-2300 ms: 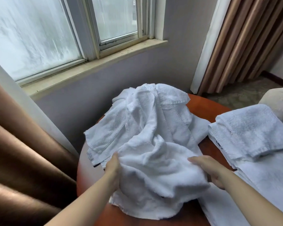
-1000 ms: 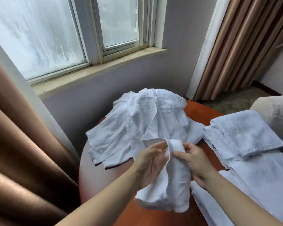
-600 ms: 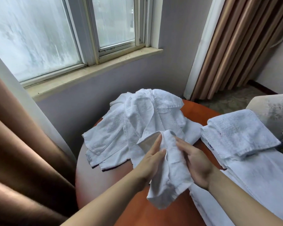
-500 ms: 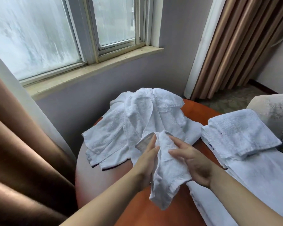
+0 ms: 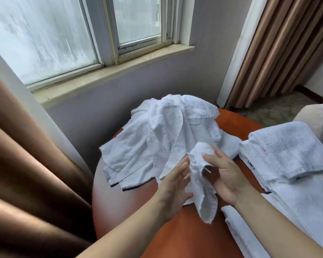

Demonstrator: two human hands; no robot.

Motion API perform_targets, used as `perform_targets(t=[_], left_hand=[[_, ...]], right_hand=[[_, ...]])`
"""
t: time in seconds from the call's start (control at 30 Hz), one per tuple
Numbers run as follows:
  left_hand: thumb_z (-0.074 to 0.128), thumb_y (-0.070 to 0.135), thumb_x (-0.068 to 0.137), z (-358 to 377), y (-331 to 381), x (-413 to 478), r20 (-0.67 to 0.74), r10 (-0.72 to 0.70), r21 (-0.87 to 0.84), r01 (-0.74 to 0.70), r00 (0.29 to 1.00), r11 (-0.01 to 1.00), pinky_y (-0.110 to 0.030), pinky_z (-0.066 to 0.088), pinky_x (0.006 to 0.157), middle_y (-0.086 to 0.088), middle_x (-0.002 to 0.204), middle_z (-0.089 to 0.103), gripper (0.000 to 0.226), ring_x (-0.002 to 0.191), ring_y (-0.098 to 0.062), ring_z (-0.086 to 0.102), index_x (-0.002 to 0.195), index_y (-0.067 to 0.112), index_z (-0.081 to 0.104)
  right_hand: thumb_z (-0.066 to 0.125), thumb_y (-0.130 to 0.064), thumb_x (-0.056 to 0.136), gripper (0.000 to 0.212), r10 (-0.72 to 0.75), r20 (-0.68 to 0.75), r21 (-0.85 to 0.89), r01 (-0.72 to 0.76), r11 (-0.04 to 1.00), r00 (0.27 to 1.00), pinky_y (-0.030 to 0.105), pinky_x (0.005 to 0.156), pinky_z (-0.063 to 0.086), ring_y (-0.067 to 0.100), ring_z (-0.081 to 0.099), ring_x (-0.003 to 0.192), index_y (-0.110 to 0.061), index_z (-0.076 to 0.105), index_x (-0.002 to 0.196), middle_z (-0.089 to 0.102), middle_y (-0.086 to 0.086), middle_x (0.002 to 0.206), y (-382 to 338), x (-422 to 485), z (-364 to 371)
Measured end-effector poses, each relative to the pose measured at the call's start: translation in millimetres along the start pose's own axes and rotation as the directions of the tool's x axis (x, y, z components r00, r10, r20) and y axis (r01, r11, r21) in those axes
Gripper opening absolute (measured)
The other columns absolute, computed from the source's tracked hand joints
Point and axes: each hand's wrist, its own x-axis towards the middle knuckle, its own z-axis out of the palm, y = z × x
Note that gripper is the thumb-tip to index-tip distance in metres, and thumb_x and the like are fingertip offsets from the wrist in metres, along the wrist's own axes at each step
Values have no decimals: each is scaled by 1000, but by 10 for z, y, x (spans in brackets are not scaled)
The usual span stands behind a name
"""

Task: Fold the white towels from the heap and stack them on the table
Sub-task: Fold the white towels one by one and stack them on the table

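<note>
A small white towel point(image 5: 201, 185) hangs crumpled above the table between my hands. My right hand point(image 5: 227, 176) pinches its upper part, thumb on top and fingers beneath the cloth. My left hand point(image 5: 172, 185) lies against the towel's left side with straight, spread fingers; its thumb is hidden. Just behind lies the heap of unfolded white towels point(image 5: 168, 138), spread over the far side of the round orange-brown table point(image 5: 175, 237). A stack of folded white towels point(image 5: 287, 149) sits at the right on a larger flat white towel point(image 5: 306, 211).
Brown curtains hang close at the left point(image 5: 26, 183) and at the back right point(image 5: 280, 49). A window and its sill point(image 5: 110, 71) run behind the table. A pale armchair edge point(image 5: 321, 120) shows at the far right.
Since 2.3 s ago my hands lifted one towel off the front of the heap and bunched it between them. In the last half second my left fingers have straightened beside it.
</note>
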Motion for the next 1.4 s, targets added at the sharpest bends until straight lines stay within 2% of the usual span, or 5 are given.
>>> perform_targets(t=[0.27,0.83,1.1,1.2,1.4], left_hand=[[52,-12,89,47,-104,-32,39,228,443,-221,973,869,-17,49,87,11,120,67,63,110,0,61,136,29,44],[50,7,87,108,-122,52,-307,166,257,-86,937,963,-23,52,85,1,101,73,29,94,-9,66,102,21,70],[42,32,102,137,-65,77,-416,81,74,-55,906,996,-33,48,100,-7,114,70,34,108,-17,64,115,12,66],[38,20,103,242,-70,35,-293,129,98,-105,947,990,-19,52,71,-2,85,68,30,79,-9,66,97,11,65],[45,15,88,95,24,-33,-42,124,283,-107,991,953,-23,52,66,5,76,62,13,73,-6,63,88,17,58]], right_hand=[[68,-1,69,49,-10,-26,14,10,1000,1000,35,66,58,29,67,81,5,57,116,64,23,92,62,-63,158],[49,-8,97,23,-168,-151,-165,142,976,974,36,75,55,26,68,87,-12,71,91,70,14,89,139,-52,23],[60,-2,91,30,-563,85,-725,439,531,822,3,77,43,-13,61,85,-29,71,87,68,-25,82,266,-72,52],[61,-7,88,21,-608,294,-791,545,280,738,4,84,41,-9,58,99,-18,74,100,62,-20,99,454,-73,102],[55,-26,82,30,-512,388,-792,561,239,766,11,86,46,-1,61,102,-20,75,105,63,-16,104,439,-65,-16]])
